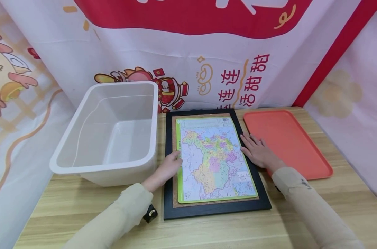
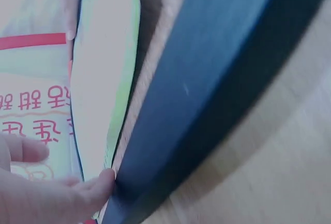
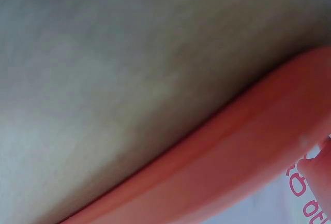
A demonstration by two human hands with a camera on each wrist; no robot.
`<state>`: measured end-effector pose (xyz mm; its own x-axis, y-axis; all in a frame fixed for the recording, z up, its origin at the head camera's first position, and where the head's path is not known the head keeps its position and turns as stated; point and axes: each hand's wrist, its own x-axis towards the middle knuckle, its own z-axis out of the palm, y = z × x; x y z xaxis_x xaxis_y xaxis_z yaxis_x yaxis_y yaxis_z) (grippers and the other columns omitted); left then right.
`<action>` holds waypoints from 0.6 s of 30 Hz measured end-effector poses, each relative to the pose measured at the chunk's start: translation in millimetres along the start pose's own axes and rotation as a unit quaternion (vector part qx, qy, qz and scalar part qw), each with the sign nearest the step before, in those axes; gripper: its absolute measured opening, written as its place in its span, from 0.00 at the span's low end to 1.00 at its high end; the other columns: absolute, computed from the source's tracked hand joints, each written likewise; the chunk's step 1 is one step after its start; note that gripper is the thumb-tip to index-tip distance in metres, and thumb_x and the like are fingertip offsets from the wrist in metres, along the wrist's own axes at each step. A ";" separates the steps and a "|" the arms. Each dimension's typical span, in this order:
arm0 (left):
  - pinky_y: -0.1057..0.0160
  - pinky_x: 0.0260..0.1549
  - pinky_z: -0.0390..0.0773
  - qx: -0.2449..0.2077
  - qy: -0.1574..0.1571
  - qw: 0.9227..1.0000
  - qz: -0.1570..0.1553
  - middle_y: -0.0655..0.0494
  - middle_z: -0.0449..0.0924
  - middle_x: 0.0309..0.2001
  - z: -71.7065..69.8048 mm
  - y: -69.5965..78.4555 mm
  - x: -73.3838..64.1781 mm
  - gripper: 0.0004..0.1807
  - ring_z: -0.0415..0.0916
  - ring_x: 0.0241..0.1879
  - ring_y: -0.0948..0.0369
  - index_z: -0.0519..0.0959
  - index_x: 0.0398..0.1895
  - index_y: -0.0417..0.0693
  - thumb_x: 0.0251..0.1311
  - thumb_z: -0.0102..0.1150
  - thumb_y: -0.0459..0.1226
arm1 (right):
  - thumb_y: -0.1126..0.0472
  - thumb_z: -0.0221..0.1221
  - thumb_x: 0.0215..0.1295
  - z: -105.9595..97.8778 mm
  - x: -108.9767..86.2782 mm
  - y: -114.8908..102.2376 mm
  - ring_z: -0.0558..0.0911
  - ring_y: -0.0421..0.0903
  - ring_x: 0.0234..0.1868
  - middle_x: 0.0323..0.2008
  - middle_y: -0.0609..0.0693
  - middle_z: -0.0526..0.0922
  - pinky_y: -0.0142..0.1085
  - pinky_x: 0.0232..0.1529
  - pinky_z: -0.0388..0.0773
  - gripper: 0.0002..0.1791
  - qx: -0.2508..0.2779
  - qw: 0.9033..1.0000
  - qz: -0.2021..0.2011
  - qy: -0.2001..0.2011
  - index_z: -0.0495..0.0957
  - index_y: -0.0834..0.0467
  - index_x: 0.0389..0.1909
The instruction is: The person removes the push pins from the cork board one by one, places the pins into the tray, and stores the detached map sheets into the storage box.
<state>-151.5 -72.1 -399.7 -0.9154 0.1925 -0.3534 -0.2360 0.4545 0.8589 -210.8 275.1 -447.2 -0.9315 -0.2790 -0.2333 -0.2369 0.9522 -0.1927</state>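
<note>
A map board (image 1: 213,155) with a coloured map and a green rim lies inside a black picture frame (image 1: 216,211). The frame's brown inner backing shows around the board. At the board's left edge is my left hand (image 1: 166,167), its fingertips touching the rim. In the left wrist view the left hand's fingers (image 2: 101,185) meet the green edge beside the black border. My right hand (image 1: 258,152) rests along the frame's right side, fingers extended, fingertips at the board's right edge. Little of the right hand shows in the right wrist view.
A deep white plastic bin (image 1: 104,169) stands on the left of the wooden table (image 1: 207,235). To the right lies a shallow red tray (image 1: 288,141), close beside the frame and under my right wrist. A printed cloth (image 1: 182,48) hangs behind the table.
</note>
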 end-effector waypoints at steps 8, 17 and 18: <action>0.47 0.64 0.68 -0.139 0.053 0.988 -0.036 0.36 0.63 0.67 -0.3 -1.2 9.0 0.27 0.64 0.66 0.45 0.56 0.70 0.33 0.71 0.36 0.37 | 0.35 0.27 0.73 1.6 1.9 2.0 0.40 0.61 0.77 0.77 0.55 0.37 0.63 0.72 0.34 0.39 -0.003 1.000 0.003 0.000 0.35 0.52 0.76; 0.58 0.54 0.72 -0.208 0.068 0.972 -0.084 0.38 0.67 0.58 -5.2 1.5 14.7 0.27 0.68 0.53 0.52 0.57 0.69 0.32 0.68 0.36 0.33 | 0.36 0.28 0.73 3.6 3.0 2.2 0.40 0.61 0.77 0.77 0.55 0.37 0.63 0.72 0.35 0.38 -0.003 1.000 0.003 0.001 0.35 0.52 0.76; 0.61 0.52 0.72 -0.210 0.073 0.971 -0.089 0.40 0.67 0.56 -5.4 1.8 15.4 0.27 0.67 0.50 0.54 0.59 0.69 0.32 0.67 0.36 0.33 | 0.36 0.27 0.73 3.7 3.2 2.0 0.40 0.61 0.77 0.78 0.55 0.37 0.63 0.73 0.35 0.38 -0.003 1.000 0.004 0.001 0.35 0.52 0.76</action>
<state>-167.8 -73.0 -401.6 -0.8773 0.0048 -0.4799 -0.4784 0.0691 0.8754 -213.2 275.7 -451.8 -0.9340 -0.2714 -0.2325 -0.2317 0.9552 -0.1844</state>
